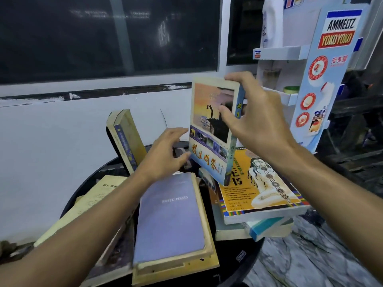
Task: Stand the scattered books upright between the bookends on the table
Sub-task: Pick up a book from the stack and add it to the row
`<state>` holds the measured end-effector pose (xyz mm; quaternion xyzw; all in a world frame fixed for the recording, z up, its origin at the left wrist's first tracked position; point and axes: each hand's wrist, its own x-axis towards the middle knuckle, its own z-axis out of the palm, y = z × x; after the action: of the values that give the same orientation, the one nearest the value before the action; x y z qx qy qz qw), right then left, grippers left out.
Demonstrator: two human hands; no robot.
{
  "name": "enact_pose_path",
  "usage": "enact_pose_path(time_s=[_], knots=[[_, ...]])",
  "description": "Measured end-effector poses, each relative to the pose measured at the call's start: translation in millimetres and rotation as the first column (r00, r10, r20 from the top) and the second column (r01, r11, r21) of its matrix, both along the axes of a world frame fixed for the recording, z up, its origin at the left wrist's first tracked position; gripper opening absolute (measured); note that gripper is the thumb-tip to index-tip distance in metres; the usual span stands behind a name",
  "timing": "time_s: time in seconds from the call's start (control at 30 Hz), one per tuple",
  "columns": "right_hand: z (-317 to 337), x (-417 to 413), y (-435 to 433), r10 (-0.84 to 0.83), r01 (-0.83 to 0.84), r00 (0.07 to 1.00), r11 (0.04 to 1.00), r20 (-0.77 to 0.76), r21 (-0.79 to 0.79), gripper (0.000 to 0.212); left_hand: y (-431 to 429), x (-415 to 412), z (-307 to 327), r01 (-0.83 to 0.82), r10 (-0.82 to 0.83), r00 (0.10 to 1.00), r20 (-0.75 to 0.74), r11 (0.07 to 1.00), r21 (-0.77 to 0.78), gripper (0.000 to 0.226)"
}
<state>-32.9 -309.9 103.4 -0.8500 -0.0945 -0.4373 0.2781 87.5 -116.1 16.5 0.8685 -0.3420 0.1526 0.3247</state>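
Observation:
My right hand (251,119) grips a sunset-cover book (209,129) by its spine and top edge, holding it upright above the round black table (246,264). Beside the book's lower left corner, my left hand (165,156) has its fingers spread, touching or nearly touching the cover. A thick yellowed book (124,139) leans tilted at the back left. Lying flat are a purple book (172,220) on a yellow one, a cream book (91,201) on the left, and an orange-yellow book with a seated figure (263,195) atop a stack on the right. No bookends are visible.
A white wall with a dark window runs behind the table. At the right stands a white and blue display rack (323,79) with shelves and a bottle. Marbled flooring (306,255) shows at the lower right.

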Motion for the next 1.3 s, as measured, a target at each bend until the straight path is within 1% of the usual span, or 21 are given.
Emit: enact_pose_path(time_s=[0.07, 0.17, 0.23, 0.3, 0.43, 0.5, 0.57, 0.6, 0.67, 0.73, 0.83, 1.0, 1.17, 1.3], knots=[[2, 8, 14, 0.023, -0.023, 1.0, 1.0, -0.006, -0.011, 0.05, 23, 12, 3, -0.113, 0.11, 0.993, 0.049, 0.992, 0.048, 0.064], [3, 23, 35, 0.071, -0.072, 0.997, 0.997, -0.023, -0.022, 0.05, 54, 27, 9, -0.278, 0.264, 0.953, 0.145, 0.957, 0.082, 0.061], [4, 33, 49, 0.093, -0.093, 0.996, 0.995, -0.018, -0.036, 0.048, 73, 36, 14, -0.361, 0.346, 0.925, 0.156, 0.929, 0.079, 0.058], [4, 43, 63, 0.11, -0.111, 0.994, 0.993, -0.019, -0.041, 0.046, 90, 43, 18, -0.404, 0.387, 0.908, 0.162, 0.91, 0.091, 0.06], [3, 68, 86, 0.105, -0.107, 0.994, 0.993, -0.039, -0.051, 0.043, 113, 54, 23, -0.432, 0.405, 0.893, 0.198, 0.894, 0.12, 0.064], [3, 81, 95, 0.132, -0.135, 0.99, 0.989, -0.049, -0.055, 0.042, 120, 57, 25, -0.444, 0.413, 0.888, 0.205, 0.886, 0.137, 0.063], [3, 94, 104, 0.118, -0.123, 0.99, 0.99, -0.074, -0.065, 0.041, 126, 61, 27, -0.446, 0.413, 0.888, 0.203, 0.881, 0.158, 0.06], [2, 101, 108, 0.106, -0.112, 0.99, 0.991, -0.088, -0.069, 0.04, 128, 63, 27, -0.436, 0.405, 0.894, 0.194, 0.886, 0.159, 0.054], [-2, 117, 115, 0.111, -0.118, 0.99, 0.99, -0.091, -0.075, 0.041, 133, 66, 26, -0.391, 0.369, 0.916, 0.16, 0.909, 0.142, 0.039], [-9, 133, 120, 0.11, -0.119, 0.988, 0.99, -0.109, -0.077, 0.043, 135, 67, 25, -0.359, 0.343, 0.928, 0.142, 0.927, 0.107, 0.031], [-19, 154, 125, 0.079, -0.091, 0.989, 0.991, -0.124, -0.096, 0.044, 135, 65, 24, -0.358, 0.346, 0.926, 0.15, 0.932, 0.059, 0.031], [-35, 179, 134, 0.079, -0.09, 0.991, 0.992, -0.112, -0.093, 0.038, 132, 65, 22, -0.386, 0.377, 0.911, 0.167, 0.922, 0.027, 0.029], [-52, 197, 148, 0.057, -0.065, 0.994, 0.994, -0.095, -0.086, 0.042, 126, 67, 20, -0.432, 0.424, 0.883, 0.204, 0.902, -0.005, 0.023], [-67, 206, 157, 0.06, -0.061, 0.995, 0.998, -0.078, -0.014, 0.038, 123, 70, 19, -0.456, 0.447, 0.87, 0.209, 0.89, -0.007, 0.019]])
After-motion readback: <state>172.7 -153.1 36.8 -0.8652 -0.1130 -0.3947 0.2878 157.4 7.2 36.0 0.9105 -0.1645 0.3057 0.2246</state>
